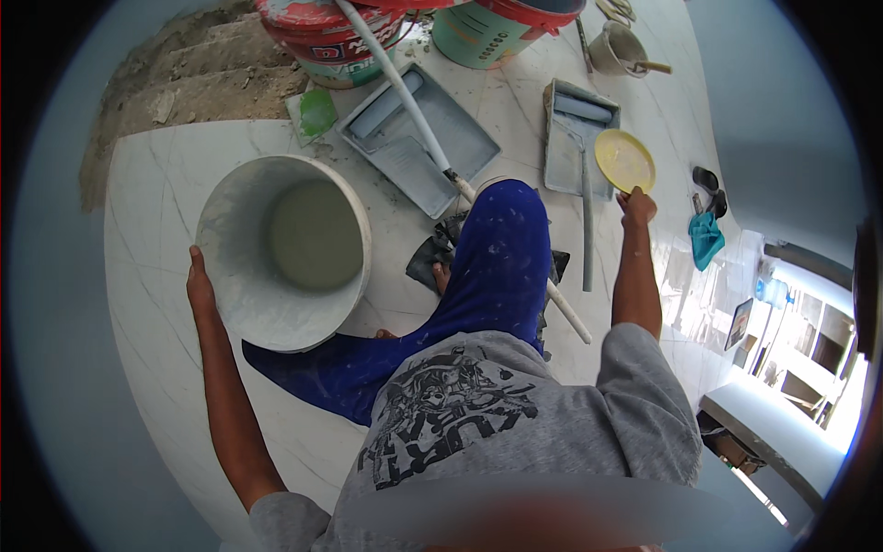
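A large white bucket (354, 198) with cloudy greyish liquid at its bottom is at the left, beside my bent left leg. My left hand (200, 279) holds the bucket's left side near the rim; the fingers are partly hidden. Off to the right, my right hand (636, 208) is closed on the near edge of a round yellow plate (625, 158) with whitish smears. The plate is over the right edge of a paint tray (559, 164), in which a roller (582, 111) lies with its long grey handle pointing toward me.
A second paint tray (460, 138) holds another roller, with a white pole (391, 74) slanting across it. Paint buckets (483, 37) stand at the back, near a small pot (614, 51). Rubble (198, 78) lies at the back left. A teal cloth (705, 241) lies at right.
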The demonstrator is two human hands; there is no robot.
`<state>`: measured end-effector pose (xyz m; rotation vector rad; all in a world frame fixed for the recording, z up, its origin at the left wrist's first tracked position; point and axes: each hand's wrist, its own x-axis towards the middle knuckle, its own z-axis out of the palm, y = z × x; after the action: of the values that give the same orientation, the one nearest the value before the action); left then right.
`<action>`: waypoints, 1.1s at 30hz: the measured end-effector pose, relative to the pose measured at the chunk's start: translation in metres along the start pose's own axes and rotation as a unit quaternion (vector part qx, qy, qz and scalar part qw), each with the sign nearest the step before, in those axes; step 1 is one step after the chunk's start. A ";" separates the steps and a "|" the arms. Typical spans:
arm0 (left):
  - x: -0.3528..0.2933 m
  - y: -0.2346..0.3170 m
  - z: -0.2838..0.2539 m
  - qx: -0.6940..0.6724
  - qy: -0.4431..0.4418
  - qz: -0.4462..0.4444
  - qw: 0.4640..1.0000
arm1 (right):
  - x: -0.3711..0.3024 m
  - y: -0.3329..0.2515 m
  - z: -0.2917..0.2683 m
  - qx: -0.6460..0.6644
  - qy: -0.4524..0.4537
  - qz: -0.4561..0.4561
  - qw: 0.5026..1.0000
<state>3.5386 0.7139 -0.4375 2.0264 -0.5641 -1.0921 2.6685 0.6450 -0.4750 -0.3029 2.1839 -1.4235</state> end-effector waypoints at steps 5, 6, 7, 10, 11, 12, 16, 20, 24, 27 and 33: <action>0.007 -0.017 -0.010 0.016 -0.007 0.091 0.996 | -0.090 -0.097 0.008 -0.076 -0.187 -0.154 0.967; 0.012 -0.022 -0.010 0.020 -0.019 0.094 0.995 | -0.119 -0.120 0.011 -0.073 -0.241 -0.178 0.951; 0.013 -0.023 -0.005 0.024 -0.029 0.096 0.995 | -0.148 -0.144 0.016 -0.099 -0.305 -0.215 0.922; -0.004 0.010 0.021 0.087 0.013 0.104 0.991 | -0.239 -0.200 0.050 -0.141 -0.444 -0.208 0.860; -0.004 0.010 0.016 0.092 0.020 0.094 0.991 | -0.269 -0.206 0.070 -0.162 -0.488 -0.210 0.832; -0.002 0.003 0.010 0.115 0.053 0.082 0.989 | -0.305 -0.210 0.095 -0.194 -0.534 -0.220 0.793; -0.006 -0.007 0.013 0.118 0.085 0.066 0.987 | -0.409 -0.185 0.183 -0.291 -0.682 -0.212 0.637; -0.013 0.003 0.020 0.121 0.112 0.061 0.984 | -0.469 -0.127 0.275 -0.436 -0.697 -0.238 0.518; -0.016 0.011 0.027 0.119 0.115 0.062 0.984 | -0.496 -0.043 0.349 -0.482 -0.609 -0.531 0.339; -0.020 0.013 0.026 0.130 0.116 0.042 0.984 | -0.518 0.010 0.375 -0.491 -0.595 -0.541 0.335; -0.030 0.001 0.004 0.126 0.130 0.006 0.983 | -0.539 0.084 0.388 -0.484 -0.616 -0.550 0.291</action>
<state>3.5194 0.7315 -0.4227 2.3362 -0.6017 -0.7617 3.3361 0.6166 -0.5158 -2.5378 0.7403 0.4551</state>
